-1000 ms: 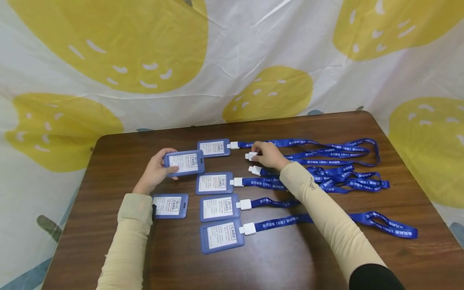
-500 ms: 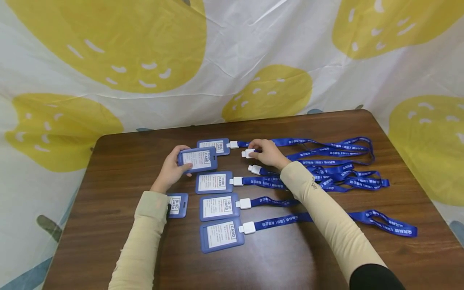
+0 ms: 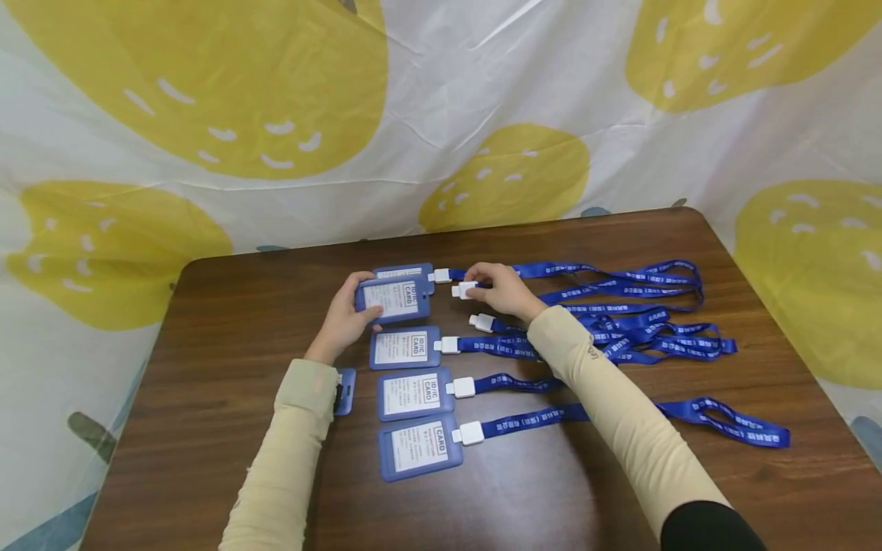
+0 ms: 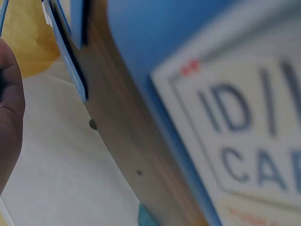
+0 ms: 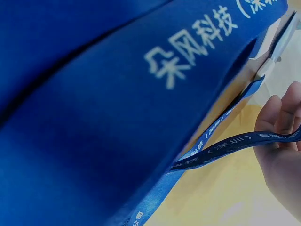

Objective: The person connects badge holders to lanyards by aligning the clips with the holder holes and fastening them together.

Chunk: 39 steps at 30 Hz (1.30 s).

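My left hand grips a blue ID badge holder by its left side, thumb on the front. The holder is raised and partly covers another badge holder at the back. A short gap to its right, my right hand pinches the white clip of a blue lanyard, the clip's tip facing the holder's slotted edge. In the right wrist view the lanyard strap runs out from the fingers. Under my left wrist lies a loose badge holder, mostly hidden by the sleeve.
Several badge holders with lanyards attached, such as the front one, lie in a column on the brown table. A loose clip and tangled lanyards lie to the right. A patterned cloth hangs behind.
My left hand has carried the badge holder to the right, toward the clip. My right hand has shifted slightly left with the clip. My left sleeve now covers more of the loose holder.
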Each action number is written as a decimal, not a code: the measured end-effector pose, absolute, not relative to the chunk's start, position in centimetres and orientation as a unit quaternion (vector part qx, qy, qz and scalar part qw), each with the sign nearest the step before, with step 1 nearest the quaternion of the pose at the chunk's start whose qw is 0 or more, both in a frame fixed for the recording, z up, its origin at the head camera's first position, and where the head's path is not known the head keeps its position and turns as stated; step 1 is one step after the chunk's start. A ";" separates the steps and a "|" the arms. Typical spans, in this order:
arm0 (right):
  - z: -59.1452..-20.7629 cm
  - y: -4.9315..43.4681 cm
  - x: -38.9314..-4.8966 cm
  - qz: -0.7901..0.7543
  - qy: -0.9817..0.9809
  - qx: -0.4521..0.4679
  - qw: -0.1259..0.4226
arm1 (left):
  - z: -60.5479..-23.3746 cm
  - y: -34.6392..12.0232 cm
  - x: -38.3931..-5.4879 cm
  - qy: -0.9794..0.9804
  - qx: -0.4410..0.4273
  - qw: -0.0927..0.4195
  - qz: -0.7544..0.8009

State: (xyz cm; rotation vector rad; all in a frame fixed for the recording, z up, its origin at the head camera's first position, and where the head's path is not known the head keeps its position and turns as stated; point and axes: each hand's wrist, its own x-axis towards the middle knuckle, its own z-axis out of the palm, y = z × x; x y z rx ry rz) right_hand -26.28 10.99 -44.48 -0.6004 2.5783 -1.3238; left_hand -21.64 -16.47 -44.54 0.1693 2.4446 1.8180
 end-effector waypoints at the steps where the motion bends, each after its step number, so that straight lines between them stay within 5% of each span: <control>1: -44.4 10.9 -26.3 -0.448 0.866 -0.200 0.094 | -44.5 -16.3 -21.7 0.798 0.054 0.047 0.598; 39: -43.5 10.5 -26.0 -0.493 0.840 -0.183 0.134 | -44.2 -14.0 -22.2 0.788 0.072 0.055 0.609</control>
